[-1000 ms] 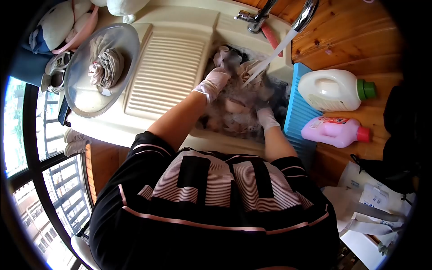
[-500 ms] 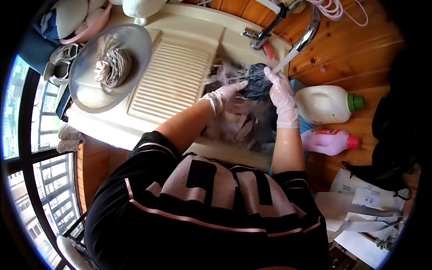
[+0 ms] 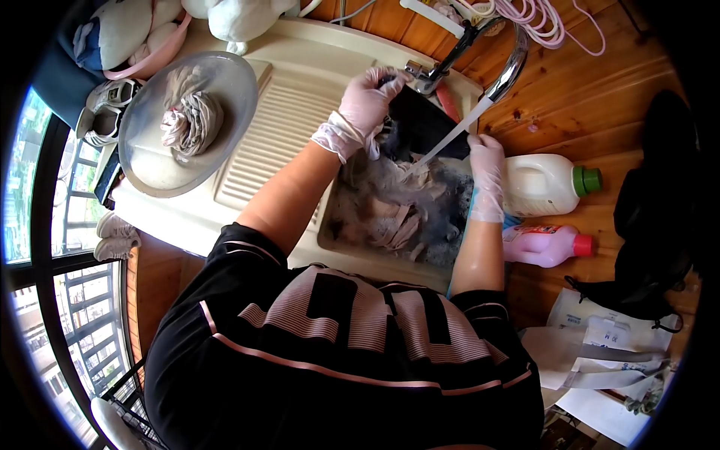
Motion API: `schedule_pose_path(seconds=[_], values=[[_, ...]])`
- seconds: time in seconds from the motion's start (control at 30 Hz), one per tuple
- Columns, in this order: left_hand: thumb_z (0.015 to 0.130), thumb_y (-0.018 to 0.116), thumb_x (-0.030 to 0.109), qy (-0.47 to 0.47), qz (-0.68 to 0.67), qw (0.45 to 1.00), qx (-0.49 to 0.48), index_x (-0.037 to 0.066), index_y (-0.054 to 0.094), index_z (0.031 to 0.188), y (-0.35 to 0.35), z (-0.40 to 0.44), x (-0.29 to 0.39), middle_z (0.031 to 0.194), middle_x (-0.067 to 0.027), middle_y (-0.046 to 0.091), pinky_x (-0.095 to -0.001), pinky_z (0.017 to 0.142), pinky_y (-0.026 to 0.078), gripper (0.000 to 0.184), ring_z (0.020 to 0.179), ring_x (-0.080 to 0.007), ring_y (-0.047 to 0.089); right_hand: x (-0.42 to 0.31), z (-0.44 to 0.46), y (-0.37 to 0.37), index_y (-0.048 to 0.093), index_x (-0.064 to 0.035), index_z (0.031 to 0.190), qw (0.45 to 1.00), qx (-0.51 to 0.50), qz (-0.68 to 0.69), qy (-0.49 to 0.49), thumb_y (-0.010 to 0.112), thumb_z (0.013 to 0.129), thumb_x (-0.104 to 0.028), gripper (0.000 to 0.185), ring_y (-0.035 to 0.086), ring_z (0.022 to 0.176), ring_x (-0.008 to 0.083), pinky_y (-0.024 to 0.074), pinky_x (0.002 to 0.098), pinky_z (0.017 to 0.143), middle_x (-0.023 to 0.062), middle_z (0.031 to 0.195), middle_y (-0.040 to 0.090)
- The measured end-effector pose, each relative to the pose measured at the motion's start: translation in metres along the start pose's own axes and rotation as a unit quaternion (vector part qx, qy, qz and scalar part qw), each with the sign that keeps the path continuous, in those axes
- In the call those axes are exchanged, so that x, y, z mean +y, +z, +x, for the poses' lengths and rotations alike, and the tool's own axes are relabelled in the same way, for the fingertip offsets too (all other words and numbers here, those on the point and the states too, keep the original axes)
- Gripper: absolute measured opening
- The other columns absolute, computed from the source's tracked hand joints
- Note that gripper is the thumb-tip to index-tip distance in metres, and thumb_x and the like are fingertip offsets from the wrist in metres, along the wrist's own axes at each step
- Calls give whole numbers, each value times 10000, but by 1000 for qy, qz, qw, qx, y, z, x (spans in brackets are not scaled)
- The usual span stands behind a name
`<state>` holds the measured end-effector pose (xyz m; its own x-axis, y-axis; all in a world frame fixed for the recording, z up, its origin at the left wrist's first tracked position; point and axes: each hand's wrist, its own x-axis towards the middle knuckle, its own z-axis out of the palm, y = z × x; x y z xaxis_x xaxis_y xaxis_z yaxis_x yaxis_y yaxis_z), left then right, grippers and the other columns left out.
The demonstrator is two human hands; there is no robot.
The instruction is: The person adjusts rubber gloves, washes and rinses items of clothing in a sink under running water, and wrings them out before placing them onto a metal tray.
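A dark wet cloth (image 3: 421, 124) is spread between my two hands at the back of the sink (image 3: 328, 241). My left hand (image 3: 369, 101), in a thin whitish glove, pinches its upper left end close to the tap base. Its right end is in my right hand (image 3: 486, 166), gloved too, with the fingers closed at the sink's right side. Water (image 3: 452, 137) runs from the curved faucet (image 3: 514, 64) past the cloth into the sink. Below lie pale and brownish wet clothes (image 3: 394, 223) in murky, foamy water; darker pieces there are hard to make out.
Left of the sink is a ribbed washboard (image 3: 289, 131). A grey basin (image 3: 135, 169) there holds twisted wet cloths (image 3: 196, 124). To the right are a white bottle with green cap (image 3: 536, 186) and a pink bottle with red cap (image 3: 541, 246). Shoes (image 3: 105, 109) stand far left.
The dark cloth was bunched between both hands under the stream and is now stretched out. My left hand has moved up and away; my right hand has shifted slightly right and down.
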<state>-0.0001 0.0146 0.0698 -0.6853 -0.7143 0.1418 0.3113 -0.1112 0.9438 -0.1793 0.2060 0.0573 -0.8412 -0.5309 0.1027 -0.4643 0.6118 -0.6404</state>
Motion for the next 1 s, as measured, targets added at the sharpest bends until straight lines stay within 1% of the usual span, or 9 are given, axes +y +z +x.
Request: schedule_pose_path(seconds=[0.1, 0.27, 0.5, 0.63, 0.73, 0.8, 0.83, 0.93, 1.0], values=[[901, 561, 94, 84, 13, 996, -8, 1, 628, 1011, -2, 11, 24, 1015, -71, 651, -269, 916, 427, 159, 973, -130, 578, 6, -2, -17, 628, 20, 867, 959, 47, 267, 83, 651, 788, -236, 268, 551, 685, 164, 454, 305, 670, 73, 770, 620], [922, 439, 34, -52, -271, 960, -40, -22, 589, 1044, 4, 20, 49, 1050, -130, 638, -313, 895, 463, 202, 959, -202, 598, 12, -1, -41, 610, -14, 928, 770, 45, 622, 137, 660, 794, -53, 148, 578, 788, 146, 467, 241, 700, 53, 858, 619], [920, 431, 41, -74, -199, 976, -45, -21, 579, 1086, -5, 31, 48, 990, -133, 658, -298, 878, 466, 231, 950, -194, 603, -23, -14, -38, 620, -37, 913, 842, -47, 530, 90, 662, 803, -21, 119, 578, 821, 118, 455, 211, 722, 30, 884, 622], [897, 559, 150, -50, 93, 976, -190, -19, 553, 1169, -12, 29, 34, 967, -121, 661, -256, 851, 453, 320, 923, -147, 598, -25, 4, -31, 599, -42, 898, 769, -168, 616, 16, 563, 804, 75, 155, 579, 915, 161, 424, 218, 822, 80, 958, 629], [777, 705, 336, 47, 427, 843, -324, -17, 541, 1188, -21, 13, 13, 974, -161, 660, -325, 854, 451, 566, 891, -233, 612, -34, 10, -27, 580, -17, 939, 683, -215, 698, 8, 465, 817, 126, 221, 535, 1100, 265, 388, 383, 994, 171, 1080, 604], [716, 737, 406, -70, 543, 706, -449, -19, 569, 1151, -21, 18, 12, 986, -174, 656, -360, 850, 452, 631, 895, -252, 612, -36, 14, -28, 570, -11, 945, 693, -194, 694, 0, 449, 811, 134, 232, 528, 1115, 300, 369, 433, 1013, 211, 1114, 591], [738, 725, 358, -111, 571, 711, -394, -20, 589, 1125, -18, 18, 23, 967, -175, 656, -347, 841, 458, 558, 894, -224, 613, -28, 20, -28, 569, -12, 940, 702, -181, 688, -10, 448, 810, 136, 231, 534, 1104, 295, 379, 424, 1006, 208, 1111, 592], [764, 717, 318, -60, 420, 871, -247, -28, 591, 1114, -28, 18, 36, 947, -150, 664, -320, 846, 456, 507, 909, -213, 610, -30, 18, -23, 592, 0, 1009, 796, -132, 589, -42, 558, 784, 90, 246, 592, 971, 218, 445, 277, 893, 141, 1048, 618], [790, 711, 253, -85, 180, 970, -138, -60, 580, 1093, -13, 9, 32, 967, -133, 659, -316, 848, 479, 455, 920, -220, 618, -55, -1, -24, 587, 17, 1066, 876, -155, 451, -66, 612, 773, 59, 297, 596, 946, 186, 450, 255, 875, 122, 1040, 620]])
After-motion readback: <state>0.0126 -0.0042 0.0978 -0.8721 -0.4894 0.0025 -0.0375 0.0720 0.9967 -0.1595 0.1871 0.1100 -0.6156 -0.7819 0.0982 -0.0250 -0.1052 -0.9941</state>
